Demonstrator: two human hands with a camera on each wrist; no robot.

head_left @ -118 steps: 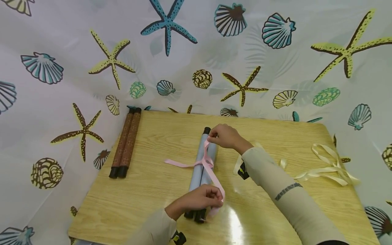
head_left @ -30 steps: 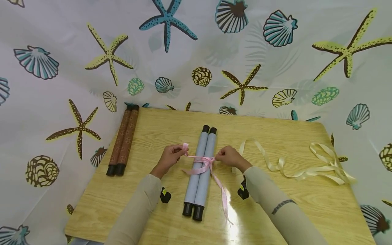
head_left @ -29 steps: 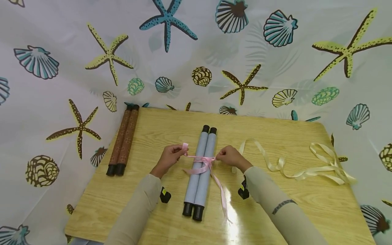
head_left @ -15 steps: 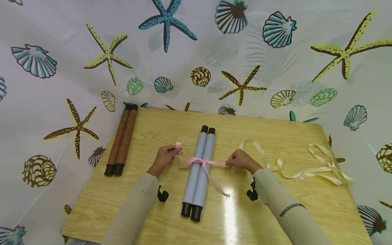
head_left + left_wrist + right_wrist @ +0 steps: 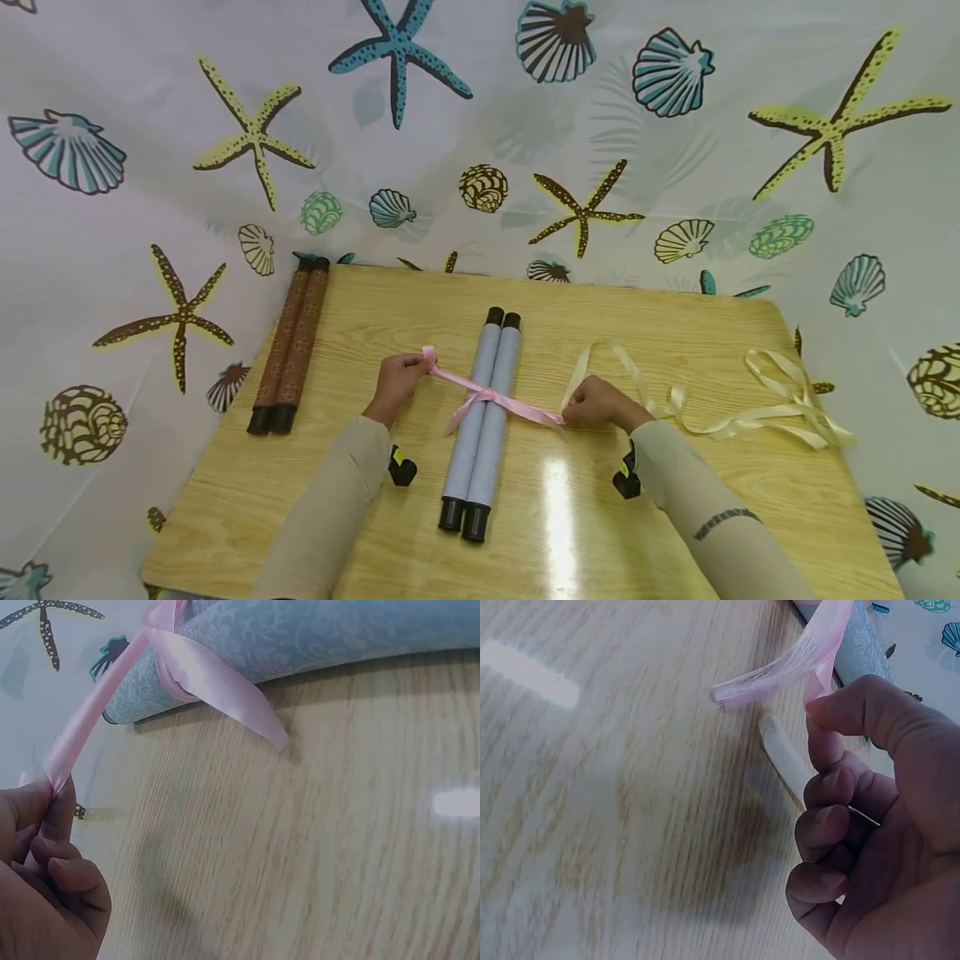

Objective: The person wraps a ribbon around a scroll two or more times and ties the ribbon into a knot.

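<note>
Two light-blue patterned rolls [image 5: 482, 417] with black end caps lie side by side on the table. Around their middle runs a pink ribbon [image 5: 525, 410], knotted on top. My left hand [image 5: 399, 385] pinches one stretch of it to the left of the rolls, and in the left wrist view that stretch looks taut. To the right, my right hand [image 5: 600, 403] pinches another part between thumb and forefinger. Two loose tails hang free: one tail [image 5: 225, 690] near the left hand, one frayed tail [image 5: 761, 686] beside the right.
Two brown patterned rolls [image 5: 292, 342] with black caps lie along the table's left edge. A long cream ribbon [image 5: 750, 417] curls across the right side, passing behind my right hand. A curtain [image 5: 450, 233] printed with shells and starfish hangs behind the wooden table [image 5: 600, 533].
Earlier the hands were above and below on the rolls; then they moved to opposite sides. Since then they have drawn farther apart, pulling the pink ribbon out and tightening the knot.
</note>
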